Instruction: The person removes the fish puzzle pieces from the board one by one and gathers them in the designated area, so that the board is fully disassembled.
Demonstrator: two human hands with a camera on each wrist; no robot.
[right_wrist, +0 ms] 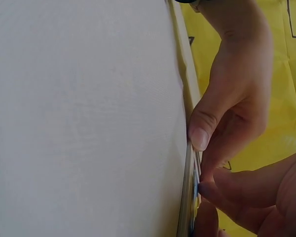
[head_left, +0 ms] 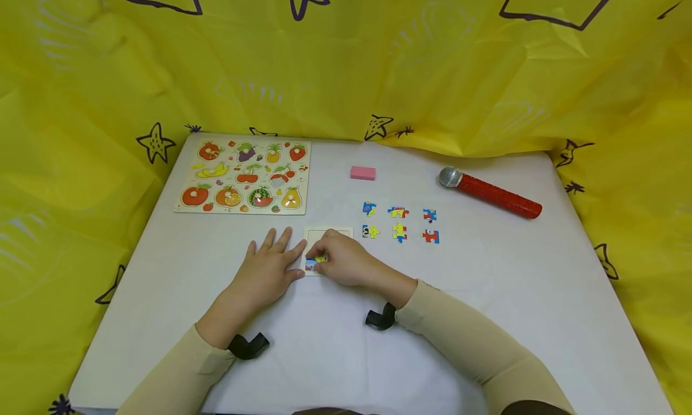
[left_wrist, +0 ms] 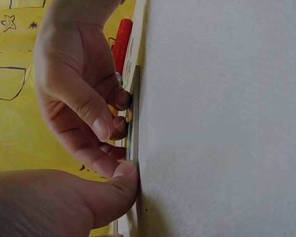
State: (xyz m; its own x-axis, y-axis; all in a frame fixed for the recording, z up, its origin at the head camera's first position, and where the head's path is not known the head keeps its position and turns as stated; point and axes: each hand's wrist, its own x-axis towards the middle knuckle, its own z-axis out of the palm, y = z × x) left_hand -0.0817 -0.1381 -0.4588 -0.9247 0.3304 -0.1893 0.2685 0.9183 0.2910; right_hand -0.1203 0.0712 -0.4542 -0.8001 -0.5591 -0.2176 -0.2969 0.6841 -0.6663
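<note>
A small square puzzle frame lies flat on the white table in front of me. Beside its left edge, my left hand rests with spread fingers, its thumb and forefinger touching the frame. My right hand reaches over the frame, with thumb and forefinger bent around a blue and yellow puzzle piece in the lower left corner. In the left wrist view, the thumb of my left hand presses on the frame's edge. The fingers of my right hand hide much of the frame's inside.
Several loose jigsaw pieces lie in two rows right of the frame. Behind them are a pink block and a red toy microphone. A fruit peg board lies at the back left. Yellow cloth surrounds the table.
</note>
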